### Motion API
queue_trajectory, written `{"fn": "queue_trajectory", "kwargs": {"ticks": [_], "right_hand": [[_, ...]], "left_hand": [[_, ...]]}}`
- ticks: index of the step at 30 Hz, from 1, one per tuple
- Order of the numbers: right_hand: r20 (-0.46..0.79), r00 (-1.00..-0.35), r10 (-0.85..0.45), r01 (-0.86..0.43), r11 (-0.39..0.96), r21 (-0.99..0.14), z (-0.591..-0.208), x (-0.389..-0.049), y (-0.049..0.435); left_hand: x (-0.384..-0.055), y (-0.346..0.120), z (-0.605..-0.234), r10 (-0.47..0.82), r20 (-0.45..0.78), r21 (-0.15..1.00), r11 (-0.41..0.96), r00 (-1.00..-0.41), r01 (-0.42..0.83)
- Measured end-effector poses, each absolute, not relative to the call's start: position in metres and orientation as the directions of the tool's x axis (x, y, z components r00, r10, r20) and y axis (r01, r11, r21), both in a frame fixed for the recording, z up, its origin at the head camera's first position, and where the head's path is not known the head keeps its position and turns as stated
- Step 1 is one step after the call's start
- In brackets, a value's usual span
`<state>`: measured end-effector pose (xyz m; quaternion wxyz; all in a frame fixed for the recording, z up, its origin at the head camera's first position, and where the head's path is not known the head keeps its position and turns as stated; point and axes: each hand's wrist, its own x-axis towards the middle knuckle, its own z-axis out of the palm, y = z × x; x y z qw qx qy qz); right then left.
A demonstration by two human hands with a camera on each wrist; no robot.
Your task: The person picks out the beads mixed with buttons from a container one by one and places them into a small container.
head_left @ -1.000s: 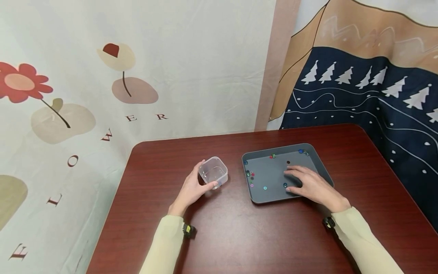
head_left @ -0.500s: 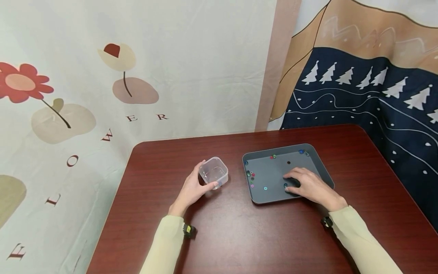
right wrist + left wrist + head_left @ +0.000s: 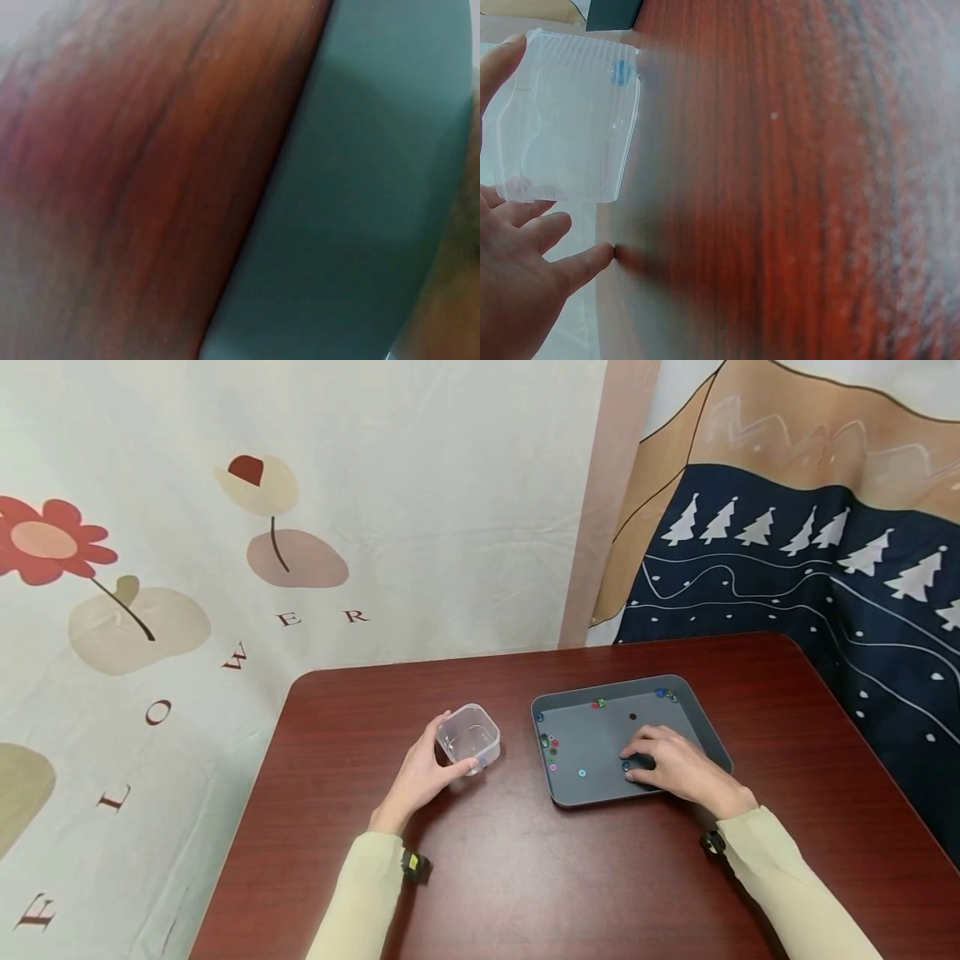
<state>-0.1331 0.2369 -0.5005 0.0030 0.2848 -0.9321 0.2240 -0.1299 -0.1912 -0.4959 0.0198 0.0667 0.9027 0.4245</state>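
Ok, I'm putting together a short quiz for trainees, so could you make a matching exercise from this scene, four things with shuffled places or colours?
1. Clear container
2. Tray
3. Right hand
4. Table

A. Reddish brown
B. Gripped by the left hand
C. Grey
D. Over the tray

Pairs: 1-B, 2-C, 3-D, 4-A

Gap between box and tray

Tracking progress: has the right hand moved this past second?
Yes: the right hand drew its fingers toward its thumb, away from the brown piece in the tray.
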Motion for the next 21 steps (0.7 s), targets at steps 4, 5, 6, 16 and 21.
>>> {"fn": "queue_trajectory", "kwargs": {"ticks": [4, 5, 6, 16, 21], "right_hand": [[0.139, -0.826, -0.547, -0.55, 0.725, -0.415, -0.4991, -0.1331, 0.2361], [0.138, -0.824, -0.549, -0.551, 0.723, -0.416, -0.4988, -0.133, 0.236], [0.139, -0.822, -0.552, -0.554, 0.721, -0.415, -0.4985, -0.133, 0.2359], [0.155, -0.828, -0.538, -0.544, 0.707, -0.452, -0.4994, -0.1317, 0.239], [0.194, -0.839, -0.508, -0.535, 0.704, -0.468, -0.4963, -0.1262, 0.2388]], "left_hand": [[-0.1299, -0.1916, -0.4956, 0.137, 0.015, 0.773, 0.627, -0.99, 0.099], [-0.1299, -0.1917, -0.4954, 0.138, 0.015, 0.775, 0.624, -0.99, 0.099], [-0.1299, -0.1917, -0.4954, 0.139, 0.015, 0.776, 0.623, -0.99, 0.099], [-0.1294, -0.192, -0.4948, 0.143, 0.004, 0.781, 0.617, -0.99, 0.093], [-0.1289, -0.1915, -0.4944, 0.14, 0.002, 0.778, 0.622, -0.99, 0.09]]}}
